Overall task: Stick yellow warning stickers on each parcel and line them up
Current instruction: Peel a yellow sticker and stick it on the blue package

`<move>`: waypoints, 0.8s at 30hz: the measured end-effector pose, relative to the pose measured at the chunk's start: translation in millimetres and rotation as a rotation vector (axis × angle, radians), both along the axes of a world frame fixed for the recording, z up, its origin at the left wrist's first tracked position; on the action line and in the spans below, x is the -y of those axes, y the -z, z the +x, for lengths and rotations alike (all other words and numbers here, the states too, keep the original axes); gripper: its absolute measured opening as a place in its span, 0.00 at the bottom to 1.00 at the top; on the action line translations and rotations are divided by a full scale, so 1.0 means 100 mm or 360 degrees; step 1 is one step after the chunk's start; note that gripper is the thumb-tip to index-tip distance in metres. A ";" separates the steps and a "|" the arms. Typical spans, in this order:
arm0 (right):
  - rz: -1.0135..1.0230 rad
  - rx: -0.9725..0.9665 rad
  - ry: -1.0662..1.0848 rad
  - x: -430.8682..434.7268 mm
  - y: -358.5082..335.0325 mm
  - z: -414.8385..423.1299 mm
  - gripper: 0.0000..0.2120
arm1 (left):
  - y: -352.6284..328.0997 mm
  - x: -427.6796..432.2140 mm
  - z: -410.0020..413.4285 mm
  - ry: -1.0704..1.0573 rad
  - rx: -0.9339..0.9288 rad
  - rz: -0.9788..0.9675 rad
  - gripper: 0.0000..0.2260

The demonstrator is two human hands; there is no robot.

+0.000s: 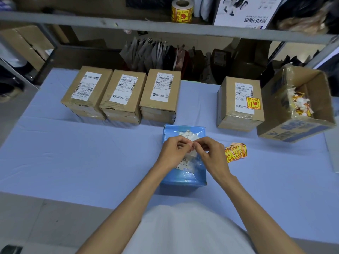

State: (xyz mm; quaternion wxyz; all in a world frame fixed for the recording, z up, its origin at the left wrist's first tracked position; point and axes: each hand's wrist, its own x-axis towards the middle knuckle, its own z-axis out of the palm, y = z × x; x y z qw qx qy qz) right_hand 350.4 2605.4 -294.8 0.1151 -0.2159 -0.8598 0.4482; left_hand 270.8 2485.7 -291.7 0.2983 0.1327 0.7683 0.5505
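Parcels were found spread over a table draped in light blue cloth. A blue parcel, wrapped in glossy film, was laid at the centre near the person, its long axis running away from the body toward the far edge and its white label set lengthwise along that axis. Above it, the left hand and the right hand were brought together, fingers curled, and a pale slip was pinched between the fingertips of both; whether it was a sticker or its backing could not be told.

A fanned stack of yellow stickers was laid on the cloth just beside the right hand. Along the far edge, three cardboard parcels were stood side by side and touching, long axes pointed near to far, white labels turned up, no yellow seen on them. A fourth cardboard parcel was set well apart to their right, pointed the same way, with a yellow warning sticker stuck over the lower right corner of its label. An open carton was tilted at the far right, with crumpled scraps inside. A sticker roll was stood on the shelf above.
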 end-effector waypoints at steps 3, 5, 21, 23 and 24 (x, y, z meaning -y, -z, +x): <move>0.0012 -0.0059 0.0011 0.01 0.00 0.00 0.03 | 0.01 -0.01 -0.01 -0.0038 0.0014 -0.0003 0.03; 0.0016 -0.0092 -0.0003 0.01 0.00 0.00 0.04 | 0.01 -0.01 -0.01 -0.0037 -0.0008 -0.0003 0.04; -0.0533 -0.0022 0.0151 -0.02 -0.02 -0.02 0.05 | 0.04 -0.01 -0.01 0.0062 -0.0101 0.0019 0.04; -0.0609 -0.0017 0.0154 -0.03 -0.03 -0.04 0.04 | 0.04 -0.01 -0.02 0.0096 -0.0119 0.0012 0.05; -0.0633 -0.0010 0.0153 -0.04 -0.03 -0.04 0.05 | 0.05 -0.01 -0.02 0.0107 -0.0127 0.0012 0.05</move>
